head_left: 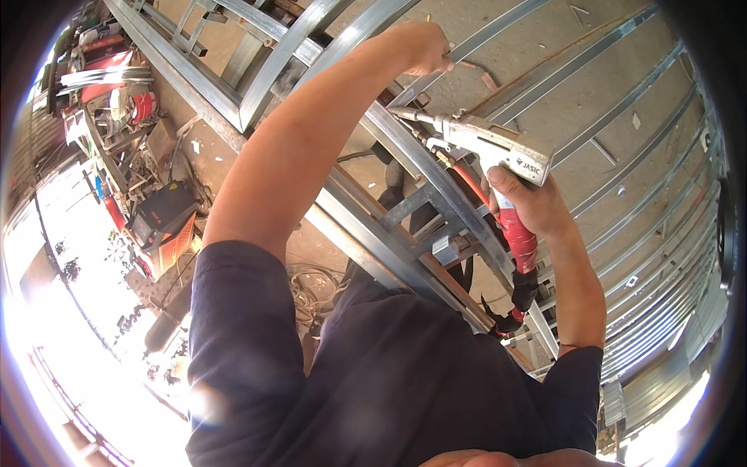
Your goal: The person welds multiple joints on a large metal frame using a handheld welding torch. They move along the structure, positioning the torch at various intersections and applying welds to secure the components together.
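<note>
My left hand (424, 48) reaches across to the upper middle, its fingers curled closed beside a grey steel bar (498, 31). Whether it grips that bar or something small is hidden from me. My right hand (533, 198) is wrapped round the red-taped handle of a white, boxy welding gun (486, 140). The gun's thin nozzle (412, 114) points left, just below my left hand and over a steel square tube (412, 152). From the handle's lower end a cable (524, 288) wrapped in black and red tape runs down among the frame bars.
Long parallel steel bars (615, 128) spread over the concrete floor on the right. Thick square tubes (183, 70) cross diagonally at left. A black machine with orange parts (163, 214) stands at far left, near a cluttered rack (105, 148). Coiled cable (311, 288) lies on the floor.
</note>
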`<state>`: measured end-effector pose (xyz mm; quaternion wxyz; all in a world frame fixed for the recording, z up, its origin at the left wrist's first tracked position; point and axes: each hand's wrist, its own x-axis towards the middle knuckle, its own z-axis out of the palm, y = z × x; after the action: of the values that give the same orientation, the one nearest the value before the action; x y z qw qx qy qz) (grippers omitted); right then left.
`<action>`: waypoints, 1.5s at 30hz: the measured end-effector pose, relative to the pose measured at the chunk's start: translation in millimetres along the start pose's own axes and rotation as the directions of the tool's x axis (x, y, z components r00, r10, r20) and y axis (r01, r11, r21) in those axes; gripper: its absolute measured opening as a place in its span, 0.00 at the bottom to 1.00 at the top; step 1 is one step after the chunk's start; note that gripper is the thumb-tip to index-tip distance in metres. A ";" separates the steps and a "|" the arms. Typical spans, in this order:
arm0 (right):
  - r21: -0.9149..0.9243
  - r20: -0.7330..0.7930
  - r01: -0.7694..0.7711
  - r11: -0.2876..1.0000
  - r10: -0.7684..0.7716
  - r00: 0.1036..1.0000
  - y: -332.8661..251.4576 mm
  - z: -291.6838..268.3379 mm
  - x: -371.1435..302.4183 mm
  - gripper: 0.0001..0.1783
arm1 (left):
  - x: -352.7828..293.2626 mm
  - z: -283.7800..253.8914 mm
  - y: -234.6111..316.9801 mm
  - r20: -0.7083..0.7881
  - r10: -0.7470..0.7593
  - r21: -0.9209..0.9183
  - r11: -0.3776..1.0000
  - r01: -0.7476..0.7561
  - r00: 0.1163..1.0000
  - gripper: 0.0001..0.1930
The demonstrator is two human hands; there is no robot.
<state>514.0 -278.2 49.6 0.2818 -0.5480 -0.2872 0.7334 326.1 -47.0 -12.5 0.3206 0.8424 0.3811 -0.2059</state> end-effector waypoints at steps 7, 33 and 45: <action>-0.056 -0.004 0.091 0.994 -0.092 0.996 2.2 4.8 -0.1 0.27 | 1.1 1.2 -1.5 0.006 0.005 -0.007 1.000 -0.005 1.000 0.19; -0.049 0.009 0.052 0.997 -0.052 0.999 1.2 1.6 -3.4 0.22 | 11.2 5.5 -9.5 0.006 0.003 -0.004 1.000 -0.003 1.000 0.19; -0.054 -0.022 0.017 0.998 -0.018 1.000 -0.7 2.0 -9.3 0.22 | 13.0 3.7 -14.7 0.017 0.075 0.053 0.996 -0.076 0.997 0.21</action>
<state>514.4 -284.8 56.5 0.2765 -0.5611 -0.3084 0.7167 322.5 -35.5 -28.5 0.3085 0.8629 0.3408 -0.2101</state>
